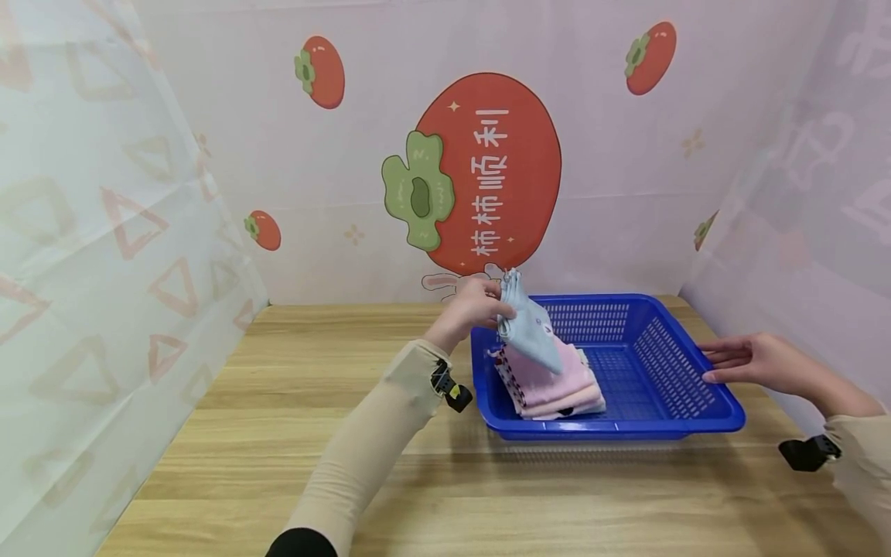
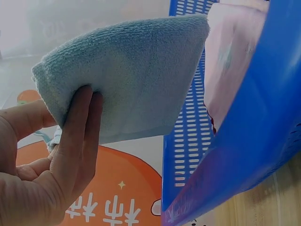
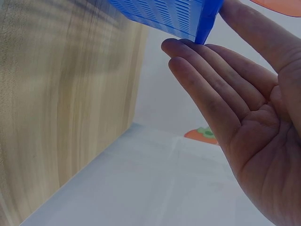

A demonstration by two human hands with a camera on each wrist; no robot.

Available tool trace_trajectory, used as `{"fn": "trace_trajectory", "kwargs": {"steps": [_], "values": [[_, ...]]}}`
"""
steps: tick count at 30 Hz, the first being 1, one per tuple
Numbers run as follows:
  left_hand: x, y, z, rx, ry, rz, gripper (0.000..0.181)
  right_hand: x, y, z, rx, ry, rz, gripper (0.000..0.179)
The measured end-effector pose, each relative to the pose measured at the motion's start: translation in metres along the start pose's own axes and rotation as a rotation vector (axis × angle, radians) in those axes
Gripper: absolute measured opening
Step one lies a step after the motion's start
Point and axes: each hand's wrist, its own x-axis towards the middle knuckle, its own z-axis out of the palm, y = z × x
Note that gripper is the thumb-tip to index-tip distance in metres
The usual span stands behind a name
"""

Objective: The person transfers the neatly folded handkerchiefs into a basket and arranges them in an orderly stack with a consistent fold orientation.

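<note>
In the head view my left hand pinches a folded light-blue towel over the left side of a blue plastic basket. The towel's terry surface shows close up in the left wrist view, with thumb and fingers on either side of its edge. Beneath it, a stack of folded cloths, a pink one uppermost, lies in the basket's left part. My right hand holds the basket's right rim, thumb on one side and nearly straight fingers on the other. The right wrist view shows these fingers at the rim.
The basket stands on a wood-grain table, near its back edge and right of the middle. Behind it hangs a pale cloth backdrop with persimmon prints. Similar pale cloth walls rise at the left and right sides.
</note>
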Motion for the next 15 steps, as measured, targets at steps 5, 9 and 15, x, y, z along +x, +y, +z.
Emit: {"fn": "trace_trajectory", "kwargs": {"steps": [5, 9, 15], "values": [[0.003, 0.001, 0.006, -0.021, -0.031, -0.015, 0.012, 0.001, 0.001, 0.000, -0.003, 0.000, 0.001, 0.057], [0.005, 0.001, 0.009, -0.031, -0.044, -0.029, 0.010, 0.001, 0.001, 0.000, -0.002, -0.004, 0.004, 0.057], [0.009, 0.001, 0.015, -0.053, -0.052, -0.043, 0.010, 0.001, 0.001, -0.001, 0.015, -0.015, 0.006, 0.058]]}}
